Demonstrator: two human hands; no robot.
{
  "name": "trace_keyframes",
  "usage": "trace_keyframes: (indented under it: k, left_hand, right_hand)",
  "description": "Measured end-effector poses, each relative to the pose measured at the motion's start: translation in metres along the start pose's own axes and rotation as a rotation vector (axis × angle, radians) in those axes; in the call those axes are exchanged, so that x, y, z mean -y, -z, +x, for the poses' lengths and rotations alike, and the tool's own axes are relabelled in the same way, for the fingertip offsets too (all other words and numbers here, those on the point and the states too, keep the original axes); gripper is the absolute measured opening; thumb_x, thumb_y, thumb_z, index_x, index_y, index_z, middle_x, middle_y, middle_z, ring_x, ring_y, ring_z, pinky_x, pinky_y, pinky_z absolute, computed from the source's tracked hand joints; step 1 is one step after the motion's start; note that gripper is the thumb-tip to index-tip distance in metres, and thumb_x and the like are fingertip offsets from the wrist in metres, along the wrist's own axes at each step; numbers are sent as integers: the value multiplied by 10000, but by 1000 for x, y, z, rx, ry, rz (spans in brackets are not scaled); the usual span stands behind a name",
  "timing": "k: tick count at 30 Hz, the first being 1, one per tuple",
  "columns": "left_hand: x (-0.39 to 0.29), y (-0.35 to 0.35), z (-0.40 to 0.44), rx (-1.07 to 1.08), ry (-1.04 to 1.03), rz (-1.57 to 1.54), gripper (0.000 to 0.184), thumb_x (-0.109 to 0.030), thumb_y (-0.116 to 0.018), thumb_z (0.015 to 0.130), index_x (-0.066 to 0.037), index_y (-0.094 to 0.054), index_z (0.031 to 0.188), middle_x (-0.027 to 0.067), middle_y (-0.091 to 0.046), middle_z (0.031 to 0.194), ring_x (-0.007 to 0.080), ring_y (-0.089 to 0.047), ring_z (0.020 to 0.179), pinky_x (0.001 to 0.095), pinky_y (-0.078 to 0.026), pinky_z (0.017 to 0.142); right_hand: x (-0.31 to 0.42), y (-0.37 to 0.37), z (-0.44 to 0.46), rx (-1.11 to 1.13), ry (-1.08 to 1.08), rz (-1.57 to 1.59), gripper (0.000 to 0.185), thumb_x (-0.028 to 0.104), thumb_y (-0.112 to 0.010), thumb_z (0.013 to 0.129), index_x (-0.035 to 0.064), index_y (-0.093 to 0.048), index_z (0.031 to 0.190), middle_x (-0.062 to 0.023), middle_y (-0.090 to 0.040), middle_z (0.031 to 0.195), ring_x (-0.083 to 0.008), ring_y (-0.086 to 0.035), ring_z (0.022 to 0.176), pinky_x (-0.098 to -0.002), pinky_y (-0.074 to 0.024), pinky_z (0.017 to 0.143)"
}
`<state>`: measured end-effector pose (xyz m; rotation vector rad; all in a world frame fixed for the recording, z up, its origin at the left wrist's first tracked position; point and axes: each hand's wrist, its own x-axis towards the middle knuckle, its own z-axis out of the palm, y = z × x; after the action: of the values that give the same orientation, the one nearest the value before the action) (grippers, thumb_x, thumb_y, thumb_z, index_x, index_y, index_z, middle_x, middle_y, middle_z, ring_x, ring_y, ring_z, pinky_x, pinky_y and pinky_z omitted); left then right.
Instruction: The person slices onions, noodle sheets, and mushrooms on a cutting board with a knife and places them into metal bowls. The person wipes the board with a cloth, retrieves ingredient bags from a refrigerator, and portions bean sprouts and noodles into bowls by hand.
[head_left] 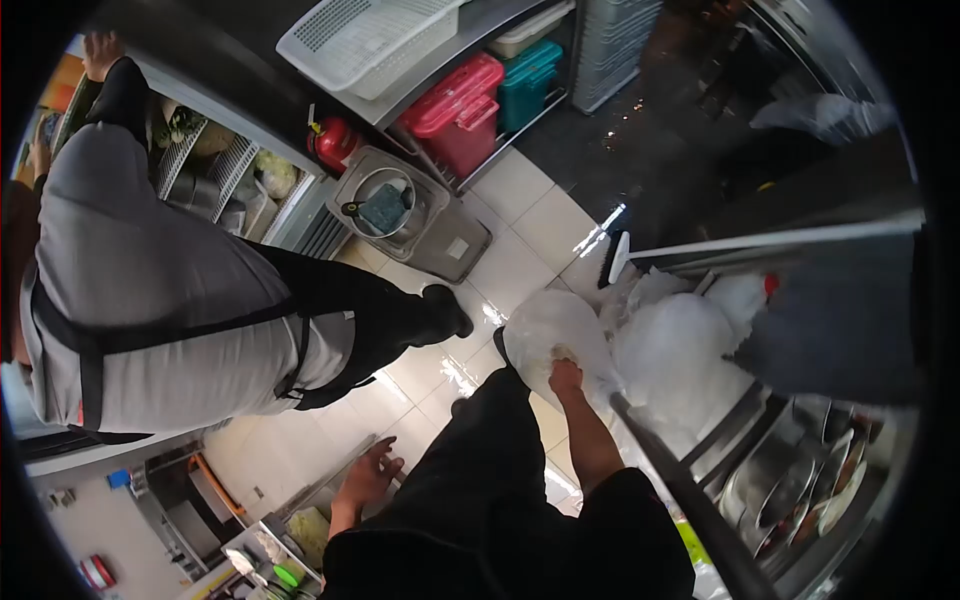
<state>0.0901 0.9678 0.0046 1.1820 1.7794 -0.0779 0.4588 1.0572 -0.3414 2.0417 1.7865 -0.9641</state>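
My right hand point(566, 372) is closed on the gathered top of a whitish, translucent plastic bag point(556, 325), which hangs just above or rests on the tiled floor. More full white bags point(675, 350) lie beside it on the right. My left hand point(371, 474) is held out at the lower left with its fingers apart, holding nothing, near a metal counter edge.
A co-worker point(180, 300) in a grey top leans into an open fridge point(225, 165) on the left. A grey bin point(455, 235) bears a metal pot point(385, 203). Behind are a red extinguisher point(334, 143) and a red box point(458, 115). A white-handled squeegee point(700, 246) and a pan rack point(710, 440) stand right.
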Motion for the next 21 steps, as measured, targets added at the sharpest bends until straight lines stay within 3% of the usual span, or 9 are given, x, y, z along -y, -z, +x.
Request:
trace_keyframes:
  k: [2,5,10,11,12,14,16,21]
  left_hand:
    - [-22,9,10,-27,17,-52,536,-343,-626,879,-87,-488,1330,222,-600,1184,356,-577,1109,419,-450,940]
    - [-33,19,18,-77,50,-53,533,-316,-646,867,-86,-494,1323,223,-600,1181,350,-589,1089,418,-462,922]
    - [-6,15,33,-117,9,87,514,-291,-650,861,-78,-508,1307,214,-615,1144,346,-593,1062,421,-458,916]
    - [-4,10,33,-100,-20,130,508,-285,-649,863,-76,-511,1305,210,-618,1138,345,-593,1058,419,-457,912]
    - [-10,7,35,-84,7,45,503,-278,-646,866,-72,-510,1304,206,-621,1131,338,-594,1054,414,-459,905]
    - [-26,4,41,-75,27,-85,494,-268,-642,871,-67,-509,1302,198,-625,1119,323,-600,1043,402,-463,892]
    - [-30,-2,42,-90,8,-86,493,-274,-641,875,-78,-506,1307,195,-628,1115,302,-613,1014,394,-470,878]
    - [-24,-9,37,-60,50,-77,505,-283,-639,876,-105,-493,1325,197,-627,1125,309,-614,1020,399,-470,883]
  right_hand:
    - [-21,-12,18,79,-92,-99,259,144,-578,789,78,-656,1027,-137,-639,1111,-327,-617,1017,-439,-496,888]
    - [-30,8,17,138,-177,6,279,162,-564,804,59,-647,1049,-133,-632,1137,-314,-601,1063,-434,-479,921]
    - [-55,-24,41,139,54,-150,260,169,-533,841,83,-632,1066,-151,-634,1104,-295,-601,1071,-440,-502,883]
    - [-31,18,30,297,-53,-188,231,162,-536,842,108,-643,1041,-153,-633,1102,-283,-600,1075,-426,-511,870]
    - [-37,3,32,235,9,-222,222,150,-538,846,103,-649,1032,-157,-632,1106,-290,-610,1061,-425,-521,848]
    - [-27,22,26,284,-110,-170,219,160,-519,857,92,-671,1000,-126,-662,1047,-301,-640,995,-434,-525,826]
    - [-32,16,16,160,-26,-283,236,179,-492,875,103,-692,973,-141,-660,1075,-321,-638,999,-451,-511,837]
    - [-26,43,4,304,-57,-441,249,168,-486,878,60,-675,999,-161,-644,1098,-303,-646,978,-432,-523,804]
